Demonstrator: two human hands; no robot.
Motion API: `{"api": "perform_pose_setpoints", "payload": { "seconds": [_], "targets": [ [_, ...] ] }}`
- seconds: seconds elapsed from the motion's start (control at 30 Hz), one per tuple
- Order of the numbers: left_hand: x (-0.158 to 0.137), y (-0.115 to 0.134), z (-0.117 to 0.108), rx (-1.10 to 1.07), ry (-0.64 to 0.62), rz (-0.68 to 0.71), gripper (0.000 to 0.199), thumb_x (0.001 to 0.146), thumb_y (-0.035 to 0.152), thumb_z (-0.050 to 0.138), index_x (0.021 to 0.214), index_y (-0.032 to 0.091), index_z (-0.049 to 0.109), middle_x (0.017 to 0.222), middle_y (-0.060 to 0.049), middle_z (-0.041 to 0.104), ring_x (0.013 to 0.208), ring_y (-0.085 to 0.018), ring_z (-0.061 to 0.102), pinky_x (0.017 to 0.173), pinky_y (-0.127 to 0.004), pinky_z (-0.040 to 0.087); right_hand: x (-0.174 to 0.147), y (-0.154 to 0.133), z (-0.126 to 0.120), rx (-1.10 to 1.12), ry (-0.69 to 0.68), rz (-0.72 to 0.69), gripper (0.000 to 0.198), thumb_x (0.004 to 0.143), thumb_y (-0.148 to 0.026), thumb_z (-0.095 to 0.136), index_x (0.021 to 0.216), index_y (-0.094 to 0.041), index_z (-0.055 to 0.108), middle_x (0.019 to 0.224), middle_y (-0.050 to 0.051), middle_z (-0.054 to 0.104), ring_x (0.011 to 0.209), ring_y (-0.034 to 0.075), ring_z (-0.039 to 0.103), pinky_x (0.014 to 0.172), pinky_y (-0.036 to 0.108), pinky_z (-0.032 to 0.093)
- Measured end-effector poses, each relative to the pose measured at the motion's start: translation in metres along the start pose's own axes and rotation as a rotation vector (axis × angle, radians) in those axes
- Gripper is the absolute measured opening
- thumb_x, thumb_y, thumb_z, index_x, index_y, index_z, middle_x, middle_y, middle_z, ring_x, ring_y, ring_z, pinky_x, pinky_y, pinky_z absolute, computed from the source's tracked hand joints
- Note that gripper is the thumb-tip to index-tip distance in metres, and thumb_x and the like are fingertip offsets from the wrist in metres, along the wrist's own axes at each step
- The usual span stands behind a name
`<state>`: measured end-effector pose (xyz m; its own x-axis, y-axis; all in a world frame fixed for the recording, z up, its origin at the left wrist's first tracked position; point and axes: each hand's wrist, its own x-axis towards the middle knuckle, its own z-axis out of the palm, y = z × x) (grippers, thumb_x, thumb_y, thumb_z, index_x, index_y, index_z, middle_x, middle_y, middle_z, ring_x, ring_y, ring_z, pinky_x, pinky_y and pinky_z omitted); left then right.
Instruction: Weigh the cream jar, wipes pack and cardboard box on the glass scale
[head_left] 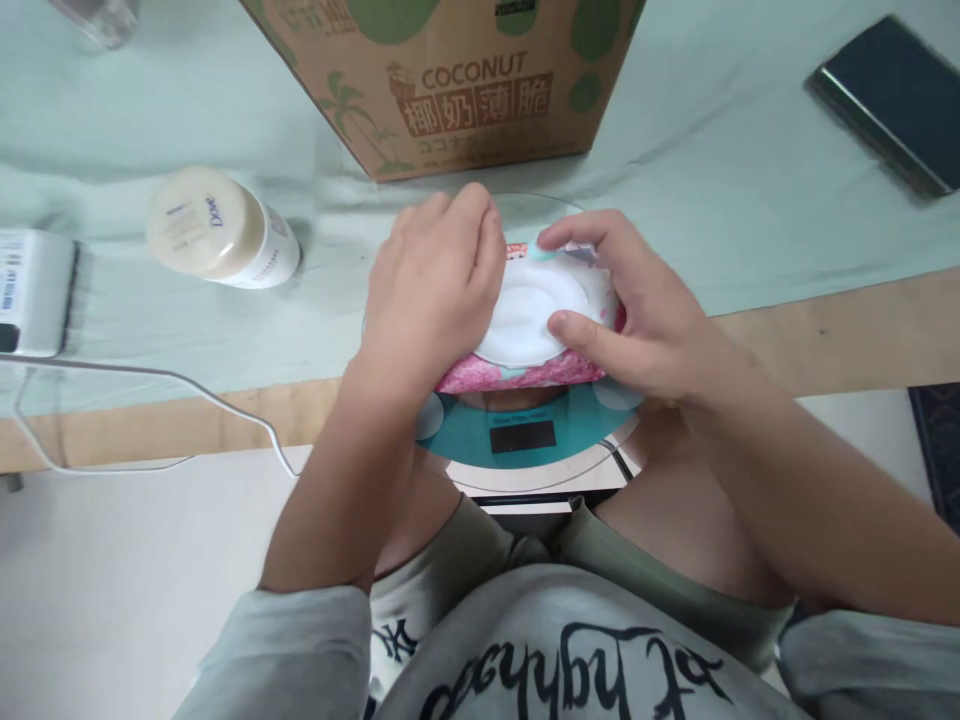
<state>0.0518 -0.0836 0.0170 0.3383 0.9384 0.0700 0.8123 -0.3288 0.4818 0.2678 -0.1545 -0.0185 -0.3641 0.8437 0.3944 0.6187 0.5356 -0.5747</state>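
Observation:
A pink-patterned pack of wet wipes (510, 375) with a white oval lid lies over a round glass scale (457, 440) with a teal front and a dark display. My left hand (439, 275) is closed over the pack's left end, its curled fingertips hidden from view. At the other end, my right hand (637, 310) grips the pack, thumb on the lid and index finger at the far edge, by a pale blue tab. The lid appears closed.
A cardboard box (480, 120) stands just beyond the scale. To the left are a white bottle (262, 245), a white device (37, 290) and a white cable (187, 380). A dark flat case (892, 100) lies at the far right. The wooden table edge (825, 325) runs beneath my forearms.

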Motion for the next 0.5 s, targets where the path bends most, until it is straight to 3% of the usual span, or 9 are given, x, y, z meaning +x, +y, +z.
{"api": "perform_pose_setpoints", "payload": {
  "seconds": [0.13, 0.23, 0.37, 0.5],
  "targets": [
    [-0.003, 0.021, -0.001, 0.094, -0.048, -0.058, 0.027, 0.109, 0.034, 0.038, 0.105, 0.024, 0.063, 0.114, -0.018, 0.07, 0.117, -0.043, 0.065, 0.105, -0.056, 0.047, 0.005, -0.001, -0.004, 0.163, -0.095, 0.07, 0.053, 0.108, -0.045, 0.052, 0.157, -0.025, 0.045, 0.158, 0.008, 0.054, 0.147, 0.014, 0.059, 0.135, 0.038, 0.056],
    [-0.001, 0.015, 0.001, 0.063, 0.028, 0.0, 0.025, 0.108, 0.034, 0.042, 0.097, 0.025, 0.062, 0.105, -0.015, 0.072, 0.108, -0.038, 0.065, 0.096, -0.05, 0.047, 0.003, -0.006, -0.004, 0.052, -0.039, 0.101, 0.052, 0.108, -0.048, 0.051, 0.155, -0.026, 0.05, 0.157, 0.008, 0.056, 0.148, 0.017, 0.059, 0.134, 0.041, 0.056],
    [0.01, -0.02, -0.001, -0.1, 0.336, 0.171, 0.022, 0.101, 0.032, 0.05, 0.096, 0.024, 0.071, 0.096, -0.008, 0.073, 0.096, -0.026, 0.065, 0.09, -0.043, 0.047, -0.001, -0.02, 0.001, -0.14, -0.011, 0.019, 0.08, 0.104, -0.074, 0.06, 0.167, -0.027, 0.044, 0.164, 0.007, 0.053, 0.158, 0.024, 0.052, 0.14, 0.054, 0.048],
    [0.024, -0.079, -0.017, -0.118, 0.666, 0.227, 0.022, 0.094, 0.032, 0.048, 0.099, 0.019, 0.066, 0.088, -0.006, 0.061, 0.085, -0.019, 0.053, 0.084, -0.039, 0.045, 0.009, -0.037, 0.004, -0.176, -0.026, 0.062, 0.075, 0.107, -0.066, 0.055, 0.172, -0.028, 0.043, 0.163, 0.006, 0.055, 0.148, 0.026, 0.059, 0.139, 0.06, 0.046]
  ]
}}
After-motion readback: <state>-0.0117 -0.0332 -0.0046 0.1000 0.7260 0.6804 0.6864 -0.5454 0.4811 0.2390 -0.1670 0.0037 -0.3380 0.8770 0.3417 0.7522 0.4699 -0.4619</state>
